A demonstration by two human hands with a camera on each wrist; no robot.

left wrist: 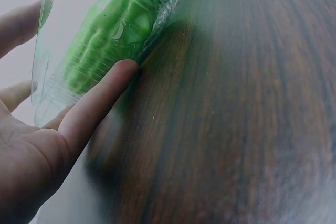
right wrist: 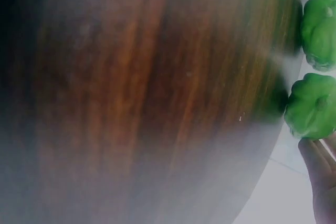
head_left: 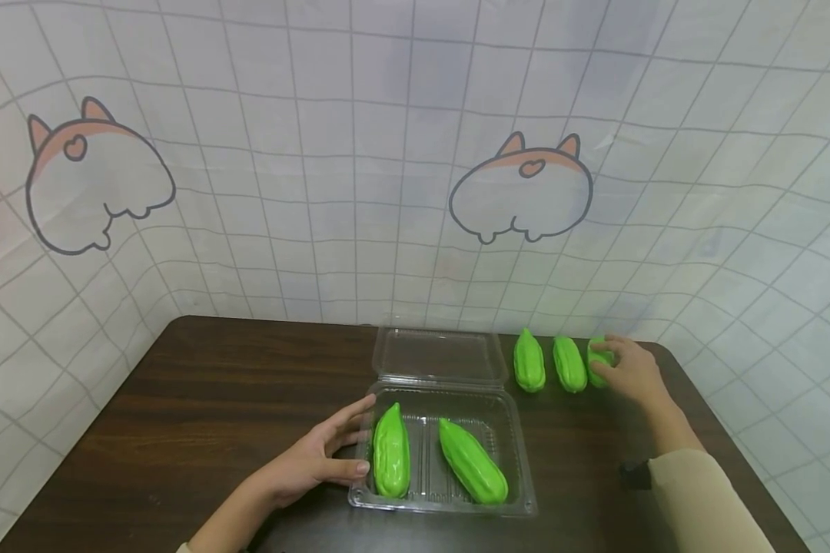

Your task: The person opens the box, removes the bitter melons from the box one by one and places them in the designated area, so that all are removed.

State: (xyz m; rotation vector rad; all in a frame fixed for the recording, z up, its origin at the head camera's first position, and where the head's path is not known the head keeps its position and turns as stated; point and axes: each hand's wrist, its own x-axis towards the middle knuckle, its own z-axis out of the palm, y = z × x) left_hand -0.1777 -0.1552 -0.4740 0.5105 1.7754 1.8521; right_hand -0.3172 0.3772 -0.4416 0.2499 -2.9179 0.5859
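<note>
A clear plastic clamshell box (head_left: 425,503) stands with its lid (head_left: 439,357) folded back. Two glossy green ridged bitter melons lie inside, one upright along the left side (head_left: 391,453) and one slanted at the right (head_left: 473,463). My left hand (head_left: 311,461) touches the box's left wall with fairly straight, spread fingers; in the left wrist view a finger (left wrist: 100,95) lies against the plastic beside the melon (left wrist: 113,32). At the back right, my right hand (head_left: 632,369) grips a third-in-row bitter melon (head_left: 598,361) between thumb and fingers, partly covering it.
Two more bitter melons, one nearer the box (head_left: 529,362) and one beside the gripped one (head_left: 569,364), stand in a row on the dark wooden table (head_left: 214,399). A white grid-patterned cloth (head_left: 304,177) hangs behind the table and along both sides.
</note>
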